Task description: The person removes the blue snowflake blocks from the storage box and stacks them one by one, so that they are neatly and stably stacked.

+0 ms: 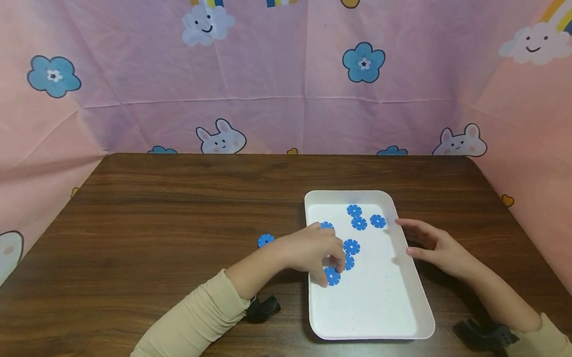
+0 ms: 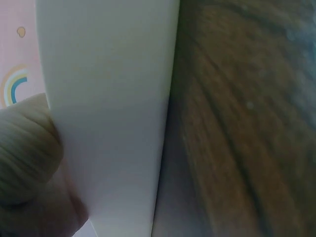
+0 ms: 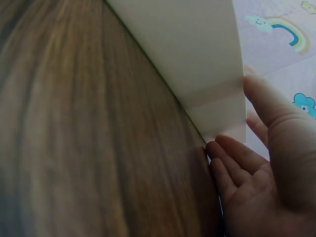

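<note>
A white rectangular tray [image 1: 380, 308] holds several blue notched discs, flower-like in outline, such as one blue disc [image 1: 378, 221] near the right wall. My left hand [image 1: 316, 249] reaches over the tray's left wall, fingers bent downward. Its thumb and fingers stand apart around a blue disc [image 1: 332, 276] that appears to lie on the tray floor. In the left wrist view, the tray's outer wall [image 2: 108, 118] hides most of that hand. My right hand [image 1: 437, 251] rests its fingertips against the tray's right side, fingers loosely extended; the right wrist view shows them at the wall [image 3: 197, 59].
One more blue disc [image 1: 266, 240] lies on the brown wooden table [image 1: 172, 222], left of the tray behind the left forearm. Dark wrist straps sit below both forearms. A pink patterned cloth [image 1: 270, 66] hangs behind and beside the table.
</note>
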The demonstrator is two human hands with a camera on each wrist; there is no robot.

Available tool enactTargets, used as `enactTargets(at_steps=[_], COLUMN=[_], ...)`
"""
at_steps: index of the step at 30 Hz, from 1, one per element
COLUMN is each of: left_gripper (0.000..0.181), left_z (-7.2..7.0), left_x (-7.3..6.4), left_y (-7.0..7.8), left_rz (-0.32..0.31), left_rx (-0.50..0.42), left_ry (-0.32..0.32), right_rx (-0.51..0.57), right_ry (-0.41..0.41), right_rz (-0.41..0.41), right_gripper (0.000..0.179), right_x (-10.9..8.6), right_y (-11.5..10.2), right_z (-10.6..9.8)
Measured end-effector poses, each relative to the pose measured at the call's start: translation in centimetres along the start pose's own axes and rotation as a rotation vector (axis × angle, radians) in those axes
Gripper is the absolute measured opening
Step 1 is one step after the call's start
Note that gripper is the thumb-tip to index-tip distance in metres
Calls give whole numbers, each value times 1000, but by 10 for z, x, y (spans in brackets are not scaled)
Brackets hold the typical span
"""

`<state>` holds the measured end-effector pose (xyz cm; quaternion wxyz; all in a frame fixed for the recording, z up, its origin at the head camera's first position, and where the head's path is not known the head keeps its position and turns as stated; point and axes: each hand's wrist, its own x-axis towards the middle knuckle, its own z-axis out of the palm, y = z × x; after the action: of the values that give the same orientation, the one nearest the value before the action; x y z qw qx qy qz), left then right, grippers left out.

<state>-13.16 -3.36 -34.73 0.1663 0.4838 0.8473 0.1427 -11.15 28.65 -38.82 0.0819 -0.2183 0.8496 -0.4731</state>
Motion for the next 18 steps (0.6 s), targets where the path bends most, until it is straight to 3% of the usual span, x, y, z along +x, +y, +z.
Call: enactTargets(at_steps=[18], left_gripper=[28], left_z=[3], left_x=[-1], left_y=[-6], left_rz=[55], left_rx=[-1], left_ry=[42], right_rx=[34], right_ry=[-1], right_rz=[-6], right_gripper=[58], right_x=[0], right_y=[0], right_z=[1])
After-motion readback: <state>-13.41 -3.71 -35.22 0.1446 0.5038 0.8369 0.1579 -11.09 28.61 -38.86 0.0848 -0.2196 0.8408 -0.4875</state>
